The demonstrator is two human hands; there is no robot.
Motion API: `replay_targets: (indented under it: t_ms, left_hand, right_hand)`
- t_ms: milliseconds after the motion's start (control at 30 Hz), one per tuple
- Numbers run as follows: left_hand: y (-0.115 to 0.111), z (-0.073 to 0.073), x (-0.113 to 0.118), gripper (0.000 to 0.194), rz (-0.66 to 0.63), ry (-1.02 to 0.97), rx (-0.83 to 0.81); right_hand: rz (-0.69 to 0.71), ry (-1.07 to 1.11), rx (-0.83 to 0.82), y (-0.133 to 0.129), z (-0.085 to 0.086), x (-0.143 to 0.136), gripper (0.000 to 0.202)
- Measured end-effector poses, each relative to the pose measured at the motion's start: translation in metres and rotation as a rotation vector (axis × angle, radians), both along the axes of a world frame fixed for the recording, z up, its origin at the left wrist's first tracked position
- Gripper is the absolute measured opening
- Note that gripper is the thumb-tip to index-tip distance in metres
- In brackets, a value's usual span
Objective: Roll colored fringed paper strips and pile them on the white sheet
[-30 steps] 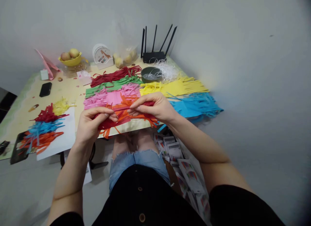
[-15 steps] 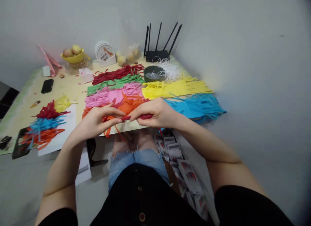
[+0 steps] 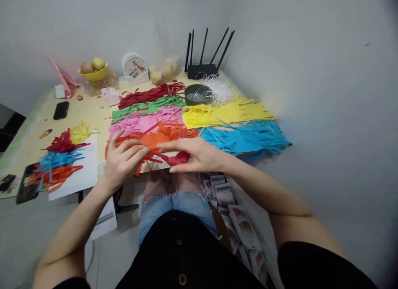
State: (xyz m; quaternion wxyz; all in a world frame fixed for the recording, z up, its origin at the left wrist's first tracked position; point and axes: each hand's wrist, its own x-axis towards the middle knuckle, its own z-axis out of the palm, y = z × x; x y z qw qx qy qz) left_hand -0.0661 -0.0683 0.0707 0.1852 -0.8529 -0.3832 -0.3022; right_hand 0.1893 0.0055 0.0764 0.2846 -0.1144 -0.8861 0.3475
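A red paper piece (image 3: 178,158) with fringed strips lies at the table's front edge. My right hand (image 3: 199,154) is over its right end, thumb and fingers spread apart. To its left, my left hand (image 3: 126,158) hovers with parted fingers above the red strips. Behind the hands lies orange fringed paper (image 3: 155,137). Pink (image 3: 147,122), green (image 3: 133,111) and dark red (image 3: 149,94) fringed paper are laid out farther back. Yellow (image 3: 228,112) and blue (image 3: 248,137) fringed paper lie to the right.
Small fringed bundles (image 3: 59,158) lie on white paper at the left. Two dark phones, a fruit bowl (image 3: 96,74), a green bowl (image 3: 196,94) with white strips, and a black router (image 3: 202,71) are on the table. Packets (image 3: 242,224) lie below, at the right.
Both hands have opened from their pinch on the rolled red paper. The left hand has moved away to the left, and the red paper now lies looser and lower.
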Motion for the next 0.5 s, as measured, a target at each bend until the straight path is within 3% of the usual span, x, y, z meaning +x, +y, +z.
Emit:
replay_targets:
  t_ms: [67, 133, 233, 367, 500]
  left_hand:
    - [0.002, -0.009, -0.006, 0.027, -0.026, 0.02, 0.09]
    - [0.003, -0.015, -0.009, 0.03, -0.032, 0.006, 0.107]
    - [0.005, -0.02, -0.006, 0.025, 0.013, -0.044, 0.14]
    - [0.008, -0.026, 0.007, 0.02, 0.104, -0.197, 0.225]
    - [0.01, -0.033, 0.03, 0.018, 0.114, -0.515, 0.142]
  right_hand:
    - [0.004, -0.011, -0.292, 0.006, 0.006, -0.009, 0.041]
    - [0.093, -0.012, -0.544, 0.011, 0.006, -0.022, 0.037]
    - [0.217, 0.016, -0.795, 0.011, -0.003, -0.04, 0.038]
    - [0.099, 0.203, -0.891, -0.001, -0.014, -0.051, 0.035]
    - [0.099, 0.362, -0.848, -0.006, -0.015, -0.052, 0.031]
